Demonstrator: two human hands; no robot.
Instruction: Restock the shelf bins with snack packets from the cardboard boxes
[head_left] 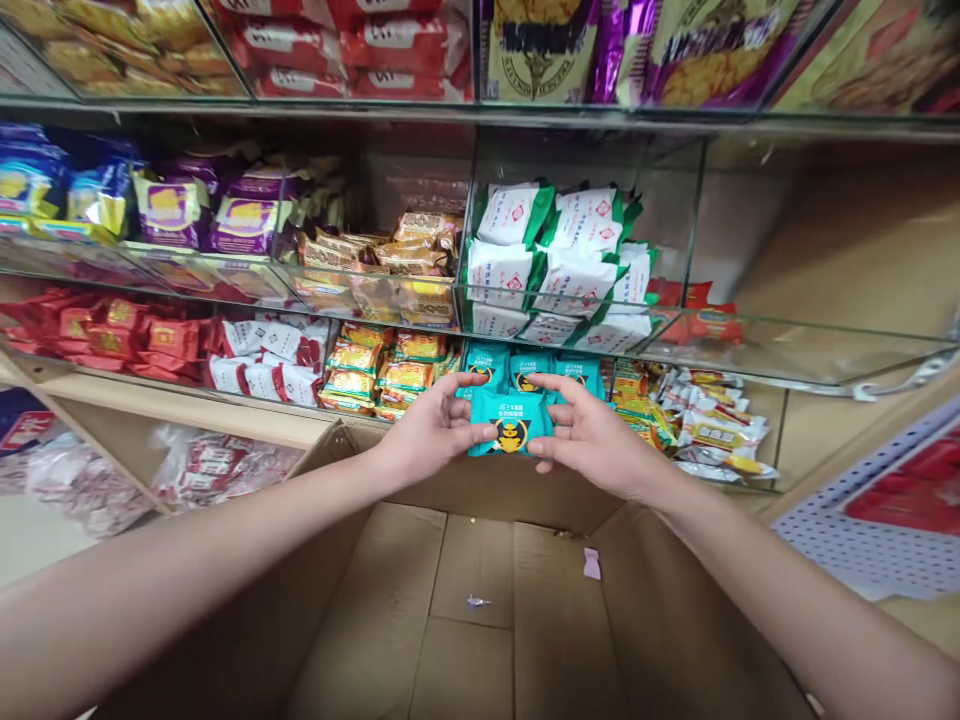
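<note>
Between my two hands is a teal packet with a yellow and black print (511,424). My left hand (439,428) grips its left end, thumb on the front. The right end is pinched by my right hand (589,432), its index finger along the top and thumb at the lower corner. Just behind it, more teal packets (534,368) stand in a compartment of the lower shelf, partly hidden by my fingers and the held packet. Orange-yellow packets (351,372) lie in the compartment to their left.
A large cardboard box (476,570) lies below my hands, with small scraps on its bottom. Clear shelf dividers and edges (750,365) run across in front. White-green packets (581,280) fill a compartment above. Bagged goods (225,465) sit at the lower left.
</note>
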